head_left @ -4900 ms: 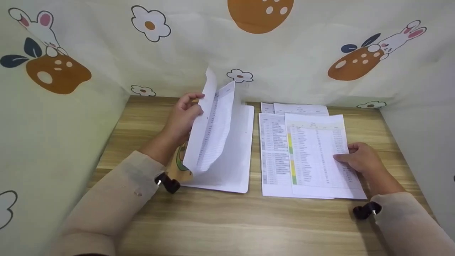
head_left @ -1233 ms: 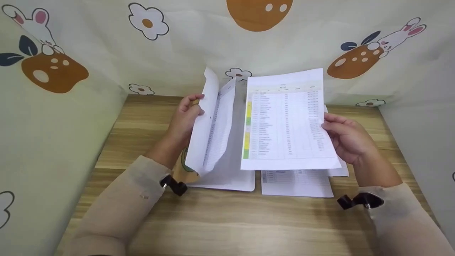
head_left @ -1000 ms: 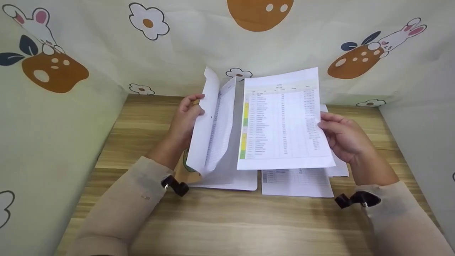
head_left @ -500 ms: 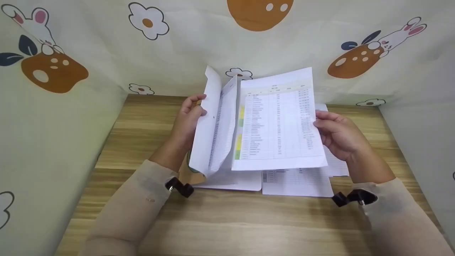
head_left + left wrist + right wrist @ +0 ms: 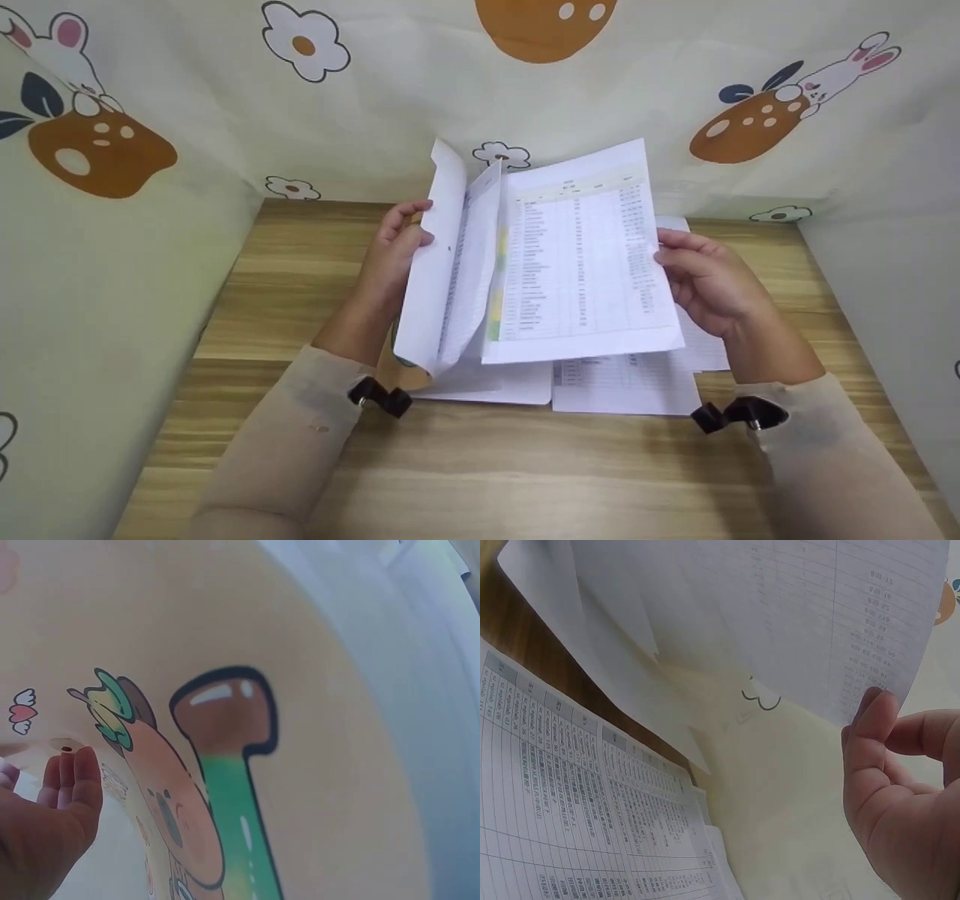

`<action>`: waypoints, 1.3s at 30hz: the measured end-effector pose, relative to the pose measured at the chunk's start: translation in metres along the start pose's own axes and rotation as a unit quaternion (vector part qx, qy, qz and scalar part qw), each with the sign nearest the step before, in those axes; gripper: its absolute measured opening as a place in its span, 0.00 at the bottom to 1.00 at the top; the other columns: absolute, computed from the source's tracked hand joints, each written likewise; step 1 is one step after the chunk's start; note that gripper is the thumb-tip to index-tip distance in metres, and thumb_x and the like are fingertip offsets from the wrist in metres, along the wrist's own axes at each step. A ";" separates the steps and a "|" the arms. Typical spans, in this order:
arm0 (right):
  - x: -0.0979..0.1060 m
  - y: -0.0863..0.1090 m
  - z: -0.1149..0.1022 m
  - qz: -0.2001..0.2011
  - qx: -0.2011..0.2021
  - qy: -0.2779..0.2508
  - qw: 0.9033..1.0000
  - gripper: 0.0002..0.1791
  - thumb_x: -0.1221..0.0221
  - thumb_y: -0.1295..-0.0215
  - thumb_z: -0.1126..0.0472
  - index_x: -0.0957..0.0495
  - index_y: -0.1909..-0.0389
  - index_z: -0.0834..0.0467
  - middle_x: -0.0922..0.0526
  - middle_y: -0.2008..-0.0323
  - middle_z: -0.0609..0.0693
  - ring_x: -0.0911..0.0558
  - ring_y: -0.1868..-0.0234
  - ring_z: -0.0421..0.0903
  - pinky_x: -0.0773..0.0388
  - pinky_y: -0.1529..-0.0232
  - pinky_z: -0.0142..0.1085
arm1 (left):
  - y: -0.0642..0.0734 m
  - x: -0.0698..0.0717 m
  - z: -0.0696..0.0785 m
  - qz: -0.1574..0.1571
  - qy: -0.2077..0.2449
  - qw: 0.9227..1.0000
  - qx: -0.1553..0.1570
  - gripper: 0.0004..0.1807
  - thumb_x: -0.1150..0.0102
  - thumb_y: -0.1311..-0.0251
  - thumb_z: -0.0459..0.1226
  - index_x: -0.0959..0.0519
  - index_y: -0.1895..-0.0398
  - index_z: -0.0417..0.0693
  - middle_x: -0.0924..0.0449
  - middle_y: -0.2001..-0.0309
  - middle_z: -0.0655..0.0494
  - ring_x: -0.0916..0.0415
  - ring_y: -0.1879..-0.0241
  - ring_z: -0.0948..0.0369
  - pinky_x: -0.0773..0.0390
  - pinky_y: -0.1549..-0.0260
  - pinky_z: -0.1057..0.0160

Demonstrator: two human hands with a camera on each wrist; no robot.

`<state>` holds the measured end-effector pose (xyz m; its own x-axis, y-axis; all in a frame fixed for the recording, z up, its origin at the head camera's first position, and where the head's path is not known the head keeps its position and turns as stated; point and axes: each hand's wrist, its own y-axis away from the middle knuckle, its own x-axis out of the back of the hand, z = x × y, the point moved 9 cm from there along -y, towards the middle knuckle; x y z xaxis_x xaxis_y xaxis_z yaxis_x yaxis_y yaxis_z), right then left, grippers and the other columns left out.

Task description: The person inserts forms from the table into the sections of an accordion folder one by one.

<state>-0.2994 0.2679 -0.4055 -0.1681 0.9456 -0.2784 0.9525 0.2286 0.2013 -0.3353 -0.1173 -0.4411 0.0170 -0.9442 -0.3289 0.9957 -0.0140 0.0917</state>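
Observation:
My left hand (image 5: 394,251) pinches the raised cover of a folder (image 5: 521,394), near a small hole in it. The cover's inside is white. In the left wrist view, the tan outside of the cover (image 5: 330,690) carries cartoon drawings. A raised printed page (image 5: 476,262) leans beside the cover, within the folder. My right hand (image 5: 712,281) pinches the right edge of a printed sheet (image 5: 585,262) with a yellow and green strip. The sheet is tilted up over the folder, its left edge partly behind the raised page. In the right wrist view, thumb and fingers grip its edge.
More printed sheets (image 5: 626,390) lie on the wooden table (image 5: 487,472), right of the folder and partly hidden by the held sheet. A patterned cloth wall (image 5: 405,90) stands close behind the table, with side walls left and right.
My right hand has lifted the printed sheet from the pile at right and carried it left over the folder, behind the raised page. My left hand keeps its hold on the cover.

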 end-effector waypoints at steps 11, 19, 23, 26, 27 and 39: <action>-0.003 -0.004 0.001 0.004 0.011 -0.003 1.000 0.17 0.42 0.24 0.71 0.15 0.40 0.59 0.07 0.51 0.51 0.07 0.57 0.45 0.10 0.58 0.35 | 0.000 -0.003 0.000 -0.030 0.022 0.999 0.000 0.22 0.51 0.33 0.29 0.24 0.38 0.54 0.24 0.41 0.48 0.20 0.47 0.52 0.15 0.55 0.60; -0.003 -0.003 0.001 0.009 0.028 -0.007 1.000 0.17 0.44 0.23 0.71 0.16 0.40 0.59 0.07 0.51 0.51 0.07 0.58 0.44 0.10 0.59 0.34 | 0.000 -0.008 -0.002 -0.063 0.027 0.998 0.012 0.22 0.51 0.34 0.30 0.25 0.39 0.56 0.25 0.41 0.46 0.21 0.48 0.52 0.16 0.57 0.60; -0.004 -0.002 0.001 0.007 0.035 -0.006 0.999 0.17 0.43 0.23 0.71 0.17 0.38 0.61 0.08 0.51 0.52 0.07 0.59 0.45 0.10 0.60 0.35 | 0.000 -0.011 -0.003 -0.069 0.035 0.997 0.015 0.22 0.51 0.33 0.29 0.25 0.40 0.56 0.25 0.42 0.47 0.21 0.49 0.53 0.16 0.58 0.61; -0.004 -0.003 0.001 0.014 0.039 0.000 0.999 0.17 0.42 0.23 0.70 0.17 0.39 0.62 0.07 0.52 0.51 0.07 0.60 0.45 0.10 0.61 0.35 | 0.001 -0.013 -0.004 -0.068 0.037 0.997 0.017 0.22 0.51 0.34 0.29 0.25 0.41 0.57 0.24 0.44 0.48 0.21 0.50 0.54 0.16 0.59 0.61; -0.004 -0.003 0.002 0.015 0.039 0.001 0.999 0.16 0.42 0.23 0.70 0.17 0.39 0.62 0.07 0.52 0.51 0.07 0.60 0.45 0.10 0.61 0.35 | 0.002 -0.013 -0.004 -0.067 0.039 0.997 0.017 0.22 0.51 0.34 0.28 0.25 0.41 0.58 0.24 0.44 0.48 0.20 0.51 0.54 0.16 0.59 0.61; -0.015 -0.004 -0.001 0.020 0.047 0.017 0.999 0.16 0.43 0.24 0.71 0.15 0.42 0.60 0.08 0.54 0.51 0.08 0.61 0.43 0.11 0.63 0.33 | 0.000 -0.008 -0.007 -0.052 0.037 0.998 0.006 0.21 0.50 0.33 0.29 0.25 0.42 0.58 0.23 0.45 0.48 0.21 0.49 0.54 0.16 0.57 0.61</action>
<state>-0.3013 0.2533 -0.4012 -0.1360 0.9614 -0.2390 0.9782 0.1685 0.1214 -0.3349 -0.1076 -0.4448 -0.0798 -0.9104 -0.4060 0.9912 -0.1156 0.0644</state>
